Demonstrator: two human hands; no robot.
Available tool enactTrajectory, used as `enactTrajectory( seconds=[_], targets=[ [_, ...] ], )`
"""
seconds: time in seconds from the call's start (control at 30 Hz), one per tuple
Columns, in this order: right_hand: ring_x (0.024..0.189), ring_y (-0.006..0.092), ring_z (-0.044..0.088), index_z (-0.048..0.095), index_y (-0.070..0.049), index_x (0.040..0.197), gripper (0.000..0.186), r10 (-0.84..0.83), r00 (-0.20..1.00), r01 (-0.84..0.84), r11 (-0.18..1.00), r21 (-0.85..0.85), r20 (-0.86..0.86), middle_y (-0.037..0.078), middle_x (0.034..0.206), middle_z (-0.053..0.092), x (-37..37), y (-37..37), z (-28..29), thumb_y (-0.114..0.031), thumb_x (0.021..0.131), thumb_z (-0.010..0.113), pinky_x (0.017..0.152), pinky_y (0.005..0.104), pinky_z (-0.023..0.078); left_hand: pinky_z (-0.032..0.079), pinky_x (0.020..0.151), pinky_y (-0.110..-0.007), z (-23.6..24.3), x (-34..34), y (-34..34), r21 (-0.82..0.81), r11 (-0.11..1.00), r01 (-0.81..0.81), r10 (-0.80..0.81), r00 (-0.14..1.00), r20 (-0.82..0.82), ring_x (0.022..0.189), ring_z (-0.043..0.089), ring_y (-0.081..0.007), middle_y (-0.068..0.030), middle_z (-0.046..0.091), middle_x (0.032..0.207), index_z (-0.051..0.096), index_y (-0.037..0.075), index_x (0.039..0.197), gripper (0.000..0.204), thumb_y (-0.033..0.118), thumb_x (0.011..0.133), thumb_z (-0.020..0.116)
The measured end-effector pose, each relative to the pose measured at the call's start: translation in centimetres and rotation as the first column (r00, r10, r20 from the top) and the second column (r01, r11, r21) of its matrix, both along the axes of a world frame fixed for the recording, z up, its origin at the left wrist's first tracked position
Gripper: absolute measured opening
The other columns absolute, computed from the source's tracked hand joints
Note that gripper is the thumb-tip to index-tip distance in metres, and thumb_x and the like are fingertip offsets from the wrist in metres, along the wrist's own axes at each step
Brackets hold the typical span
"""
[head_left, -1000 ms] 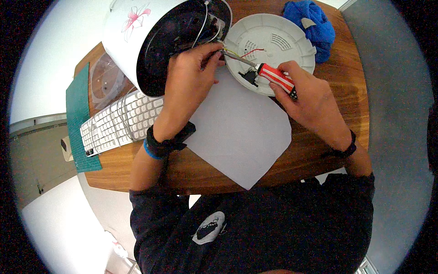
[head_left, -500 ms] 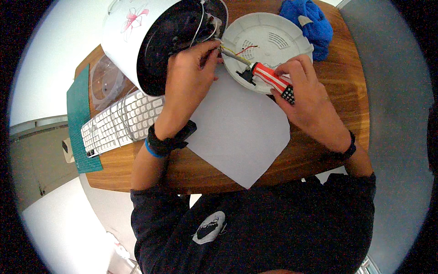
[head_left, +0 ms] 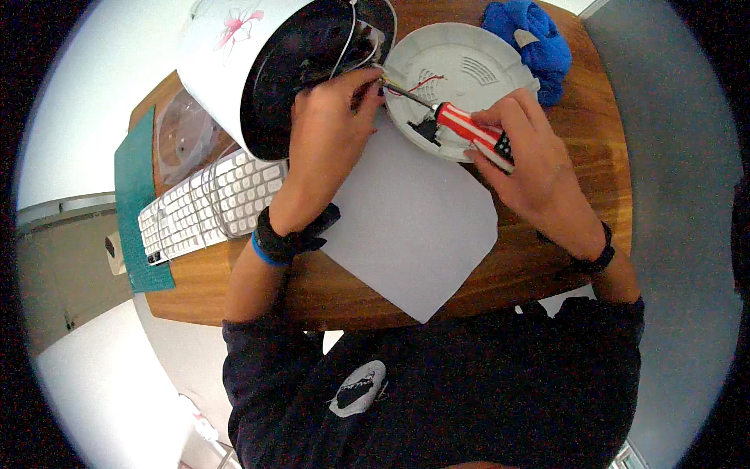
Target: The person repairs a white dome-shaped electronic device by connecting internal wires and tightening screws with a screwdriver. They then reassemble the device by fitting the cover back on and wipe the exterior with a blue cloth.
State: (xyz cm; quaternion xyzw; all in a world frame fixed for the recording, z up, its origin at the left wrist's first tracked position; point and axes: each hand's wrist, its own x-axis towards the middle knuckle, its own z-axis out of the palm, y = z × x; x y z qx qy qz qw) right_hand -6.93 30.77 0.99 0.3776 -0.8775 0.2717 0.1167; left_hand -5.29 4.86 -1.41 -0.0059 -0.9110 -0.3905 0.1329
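My right hand (head_left: 535, 168) grips a screwdriver (head_left: 461, 121) with a red-and-white striped, star-patterned handle, its shaft pointing up-left. My left hand (head_left: 328, 144) pinches something small, hidden by the fingers, beside the screwdriver's tip at the rim of a white appliance body (head_left: 215, 70) with a pink flower print. This lies tilted, showing its black underside (head_left: 277, 78) with white cables. Thin red and yellow wires (head_left: 426, 80) run beside the shaft, over a round white plastic cover (head_left: 492, 90) with vents and a black piece on it.
A white sheet (head_left: 406, 227) lies on the wooden table (head_left: 594, 156). At left are a cable-bound white keyboard (head_left: 191, 203), a clear plastic piece (head_left: 180, 133) and a green mat (head_left: 133, 180). A bunched blue cloth (head_left: 539, 55) sits at back right.
The screwdriver handle has shifted slightly and turned in my right fingers, which have moved a little upward. My left hand stays near the tip with only slight movement.
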Motion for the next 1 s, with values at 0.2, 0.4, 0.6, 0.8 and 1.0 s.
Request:
enactTrajectory(
  seconds=[0.2,0.4,0.6,0.8,1.0],
  targets=[
    [0.086,0.0358,0.072,0.069,-0.009,0.125,0.038,-0.010,0.992,0.015,0.999,0.037,-0.129,0.012,0.103,0.070,0.4,-0.4,0.4,-0.016,0.090,0.079,0.070,0.0441,0.060,0.061,0.075,-0.043,-1.4,-0.4,-0.3,-0.004,1.000,-0.010,0.009,0.992,-0.125,0.080,0.076,-0.0391,-0.0224,0.076,0.094,0.078,0.002,0.112,0.021,0.010,0.095,0.070],
    [0.074,0.0230,0.072,0.071,-0.004,0.115,0.021,-0.031,0.831,0.109,0.988,-0.108,0.555,0.012,0.099,0.076,-0.8,-0.5,0.9,-0.018,0.100,0.072,0.065,0.0361,0.058,0.061,0.065,-0.036,-2.0,-0.6,-0.7,-0.106,0.994,-0.028,0.016,0.994,-0.109,0.065,0.077,-0.0215,-0.0164,0.080,0.092,0.078,0.006,0.120,0.025,0.020,0.101,0.071],
    [0.076,0.0192,0.070,0.065,-0.002,0.114,0.026,-0.019,0.606,0.172,0.979,-0.107,0.795,0.011,0.097,0.073,-1.7,0.2,-1.0,-0.024,0.102,0.070,0.064,0.0355,0.057,0.061,0.067,-0.037,-2.0,-0.5,-0.9,-0.112,0.994,-0.011,-0.007,0.987,-0.161,0.067,0.077,-0.0237,-0.0175,0.079,0.094,0.079,0.008,0.120,0.023,0.018,0.100,0.070],
    [0.078,0.0291,0.071,0.061,-0.003,0.113,0.027,-0.010,0.999,0.009,1.000,0.025,0.050,0.016,0.098,0.070,-0.5,-0.3,-0.2,-0.024,0.100,0.072,0.068,0.0400,0.058,0.060,0.067,-0.038,-1.9,-0.2,-1.0,-0.107,0.994,-0.017,-0.001,0.987,-0.159,0.069,0.077,-0.0257,-0.0181,0.079,0.094,0.079,0.007,0.118,0.023,0.017,0.099,0.071],
    [0.084,0.0335,0.074,0.061,-0.003,0.111,0.028,-0.079,0.843,0.116,0.993,-0.038,0.532,0.018,0.099,0.071,-2.3,0.2,-1.4,-0.026,0.100,0.073,0.072,0.0402,0.059,0.061,0.072,-0.040,-1.4,-0.1,-0.6,-0.098,0.995,-0.035,0.021,0.990,-0.140,0.078,0.079,-0.0310,-0.0196,0.078,0.095,0.079,0.006,0.116,0.024,0.019,0.097,0.074]
  ],
)
